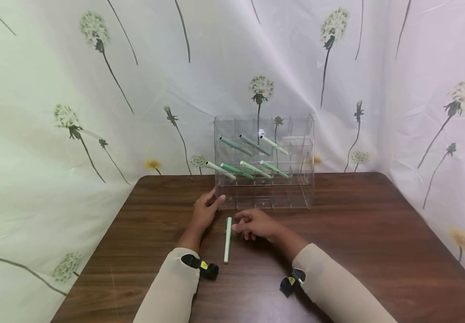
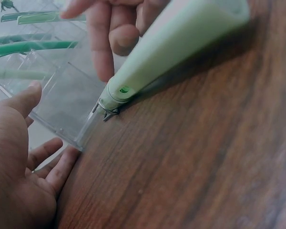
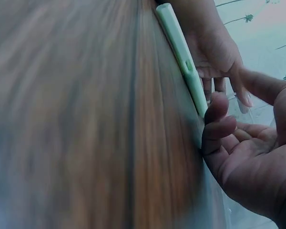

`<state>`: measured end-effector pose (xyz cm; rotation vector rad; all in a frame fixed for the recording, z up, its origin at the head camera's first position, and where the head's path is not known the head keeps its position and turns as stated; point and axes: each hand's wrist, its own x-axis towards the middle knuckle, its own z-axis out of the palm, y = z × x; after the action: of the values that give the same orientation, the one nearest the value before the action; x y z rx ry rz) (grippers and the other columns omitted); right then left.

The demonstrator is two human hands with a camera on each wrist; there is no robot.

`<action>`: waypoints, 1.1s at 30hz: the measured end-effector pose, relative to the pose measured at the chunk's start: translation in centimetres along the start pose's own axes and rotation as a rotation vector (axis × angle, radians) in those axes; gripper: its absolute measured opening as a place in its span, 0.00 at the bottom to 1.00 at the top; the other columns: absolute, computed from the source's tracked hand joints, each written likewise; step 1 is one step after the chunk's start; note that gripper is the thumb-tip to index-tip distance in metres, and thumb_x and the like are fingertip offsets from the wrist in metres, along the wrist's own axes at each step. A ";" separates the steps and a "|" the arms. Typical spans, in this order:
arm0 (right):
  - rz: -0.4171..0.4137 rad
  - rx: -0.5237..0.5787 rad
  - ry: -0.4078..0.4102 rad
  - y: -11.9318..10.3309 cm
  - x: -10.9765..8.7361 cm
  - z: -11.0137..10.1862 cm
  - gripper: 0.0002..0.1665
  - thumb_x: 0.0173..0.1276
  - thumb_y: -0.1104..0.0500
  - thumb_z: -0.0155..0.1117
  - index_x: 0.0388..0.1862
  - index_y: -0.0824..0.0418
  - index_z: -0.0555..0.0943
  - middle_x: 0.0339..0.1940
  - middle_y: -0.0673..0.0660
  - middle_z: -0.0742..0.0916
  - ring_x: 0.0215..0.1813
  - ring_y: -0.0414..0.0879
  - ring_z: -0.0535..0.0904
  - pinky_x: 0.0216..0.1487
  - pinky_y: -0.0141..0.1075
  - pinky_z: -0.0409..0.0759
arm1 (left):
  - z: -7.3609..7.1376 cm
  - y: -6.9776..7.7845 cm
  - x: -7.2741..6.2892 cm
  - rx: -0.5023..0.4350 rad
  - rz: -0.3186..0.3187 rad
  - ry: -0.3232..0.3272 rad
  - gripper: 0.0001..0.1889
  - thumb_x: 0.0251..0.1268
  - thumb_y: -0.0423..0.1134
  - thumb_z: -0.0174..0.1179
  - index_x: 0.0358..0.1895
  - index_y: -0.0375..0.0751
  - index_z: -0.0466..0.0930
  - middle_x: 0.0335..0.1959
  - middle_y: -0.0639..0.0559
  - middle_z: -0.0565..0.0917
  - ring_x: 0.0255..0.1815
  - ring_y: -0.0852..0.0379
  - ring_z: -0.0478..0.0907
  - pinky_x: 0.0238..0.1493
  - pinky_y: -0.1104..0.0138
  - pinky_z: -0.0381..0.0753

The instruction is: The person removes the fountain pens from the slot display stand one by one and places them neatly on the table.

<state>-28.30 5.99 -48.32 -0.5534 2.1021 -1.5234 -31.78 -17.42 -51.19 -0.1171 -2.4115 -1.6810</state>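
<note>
A pale green pen with a metal clip lies on the table between the two hands, clip end toward the rack. My right hand is just right of the clip end, fingers loosely bent; whether a fingertip touches the pen is unclear. My left hand rests at the lower left corner of a clear plastic pen rack, thumb in front and fingers along the side. In the left wrist view its fingers lie fairly straight by the corner. Several green pens lean in the rack's two upper rows.
The rack stands at the back of a dark wooden table, its lowest row facing the hands. Behind it hangs a white cloth printed with dandelions. A camera is strapped to each wrist, over beige sleeves.
</note>
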 end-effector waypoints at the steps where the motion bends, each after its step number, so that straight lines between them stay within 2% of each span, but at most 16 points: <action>1: 0.001 0.001 -0.006 -0.1 -0.1 -0.1 0.38 0.79 0.53 0.72 0.79 0.73 0.73 0.38 0.62 0.90 0.27 0.44 0.81 0.28 0.35 0.77 | 0.0 0.0 0.0 0.001 -0.002 0.001 0.33 0.79 0.48 0.69 0.82 0.45 0.73 0.78 0.35 0.77 0.81 0.36 0.73 0.80 0.42 0.73; 8: -0.007 -0.035 -0.014 -1.0 -0.9 -0.9 0.35 0.80 0.54 0.70 0.77 0.72 0.75 0.42 0.67 0.91 0.29 0.45 0.82 0.29 0.35 0.77 | -0.3 0.3 -0.2 -0.007 -0.024 0.004 0.33 0.78 0.50 0.70 0.81 0.48 0.73 0.79 0.36 0.77 0.82 0.37 0.72 0.82 0.42 0.71; 14: -0.012 -0.086 0.027 -1.9 -1.5 -2.2 0.34 0.81 0.54 0.70 0.77 0.70 0.75 0.42 0.63 0.90 0.30 0.45 0.82 0.30 0.35 0.78 | -0.1 0.3 0.1 -0.016 -0.020 0.004 0.34 0.78 0.49 0.70 0.82 0.48 0.73 0.78 0.35 0.77 0.82 0.37 0.72 0.82 0.42 0.71; 20: -0.042 -0.128 0.043 -2.1 -2.3 -3.5 0.32 0.82 0.56 0.68 0.76 0.72 0.75 0.45 0.71 0.89 0.29 0.47 0.83 0.33 0.39 0.82 | -0.2 0.5 0.0 -0.019 -0.013 -0.010 0.33 0.79 0.49 0.69 0.82 0.47 0.72 0.80 0.36 0.75 0.83 0.36 0.70 0.83 0.42 0.70; 29: -0.051 -0.207 0.083 -2.3 -3.4 -6.2 0.29 0.83 0.57 0.67 0.74 0.73 0.77 0.39 0.60 0.88 0.34 0.67 0.84 0.37 0.47 0.84 | -0.1 0.3 0.0 -0.011 -0.003 -0.016 0.33 0.79 0.48 0.69 0.82 0.46 0.72 0.80 0.36 0.75 0.84 0.36 0.69 0.83 0.42 0.69; 31: -0.048 -0.222 0.091 -2.5 -3.6 -6.7 0.29 0.83 0.57 0.67 0.74 0.72 0.78 0.40 0.62 0.88 0.33 0.65 0.84 0.37 0.47 0.84 | -0.1 0.2 0.0 -0.012 -0.004 -0.017 0.33 0.79 0.49 0.69 0.82 0.47 0.72 0.80 0.36 0.75 0.84 0.36 0.69 0.83 0.42 0.69; 33: -0.044 -0.242 0.099 -2.8 -3.8 -7.3 0.28 0.83 0.56 0.67 0.73 0.71 0.79 0.41 0.62 0.89 0.31 0.58 0.84 0.37 0.44 0.84 | -0.1 0.1 0.0 -0.011 -0.006 -0.016 0.33 0.79 0.49 0.69 0.82 0.47 0.72 0.80 0.36 0.75 0.84 0.37 0.69 0.83 0.42 0.70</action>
<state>-29.47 12.87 -43.17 -0.6240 2.3838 -1.3531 -31.79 -17.46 -51.08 -0.1250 -2.4172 -1.7022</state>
